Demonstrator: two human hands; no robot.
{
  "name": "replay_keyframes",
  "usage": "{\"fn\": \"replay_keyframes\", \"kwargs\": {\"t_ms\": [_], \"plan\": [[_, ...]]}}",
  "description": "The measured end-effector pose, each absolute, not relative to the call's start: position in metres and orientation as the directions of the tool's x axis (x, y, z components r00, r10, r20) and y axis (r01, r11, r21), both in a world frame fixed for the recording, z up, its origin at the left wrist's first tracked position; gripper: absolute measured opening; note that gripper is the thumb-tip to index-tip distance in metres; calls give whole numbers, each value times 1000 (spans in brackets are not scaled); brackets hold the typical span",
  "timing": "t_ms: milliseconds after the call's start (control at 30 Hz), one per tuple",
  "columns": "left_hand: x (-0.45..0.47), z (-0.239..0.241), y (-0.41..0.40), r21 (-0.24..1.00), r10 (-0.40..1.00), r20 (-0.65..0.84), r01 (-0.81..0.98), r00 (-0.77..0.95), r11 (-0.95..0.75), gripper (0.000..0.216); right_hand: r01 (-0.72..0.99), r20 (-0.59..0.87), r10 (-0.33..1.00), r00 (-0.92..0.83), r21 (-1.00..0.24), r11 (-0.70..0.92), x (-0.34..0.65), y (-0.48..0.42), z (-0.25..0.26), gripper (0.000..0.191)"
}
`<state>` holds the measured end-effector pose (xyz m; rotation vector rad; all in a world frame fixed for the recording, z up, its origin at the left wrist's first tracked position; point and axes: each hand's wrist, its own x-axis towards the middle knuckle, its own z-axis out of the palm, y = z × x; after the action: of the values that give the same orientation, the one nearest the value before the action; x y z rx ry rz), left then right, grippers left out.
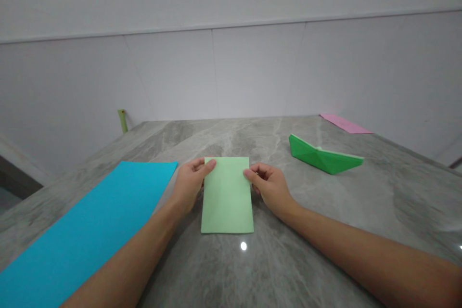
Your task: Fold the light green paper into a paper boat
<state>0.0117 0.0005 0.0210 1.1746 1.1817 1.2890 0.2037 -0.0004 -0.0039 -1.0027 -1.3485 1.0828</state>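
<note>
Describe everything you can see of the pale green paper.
The pale green paper is a plain rectangle with straight edges, its long sides running away from the person over the grey tabletop. The left hand grips its far left corner, thumb on top; the right hand grips the right edge slightly nearer. Whether folded is unclear.

blue sheet [108, 216]: cut off lower left | left fingers [197, 162]: partly hidden behind pale green paper [227, 197]

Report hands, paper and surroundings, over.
Left hand and right hand pinching pale green paper. Blue sheet lies left, green paper boat right. Both apart from it.
</note>
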Motion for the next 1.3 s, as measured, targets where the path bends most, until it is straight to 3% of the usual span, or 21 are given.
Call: {"fn": "replay_keyframes", "kwargs": {"t_ms": [67, 133, 600, 1000, 1300], "plan": [[13, 17, 0, 978, 983, -105, -164, 150, 130, 42, -22, 227, 973, -31, -974, 227, 204, 1, -2, 29], [15, 14, -1, 963, 973, -130, -210, 192, 170, 39, -28, 212, 977, -9, -977, 211, 205, 1, 0, 29], [19, 14, -7, 972, 978, -141, -168, 155, 167, 31, -54, 217, 974, -58, -975, 214, 205, 3, -1, 30], [20, 15, -8, 988, 986, -140, -51, 91, 145, 25, 13, 251, 968, -21, -968, 251, 207, 4, -2, 28], [19, 15, -8, 992, 988, -126, -17, 89, 129, 29, -45, 239, 971, 19, -970, 239, 208, 6, -5, 25]]}}
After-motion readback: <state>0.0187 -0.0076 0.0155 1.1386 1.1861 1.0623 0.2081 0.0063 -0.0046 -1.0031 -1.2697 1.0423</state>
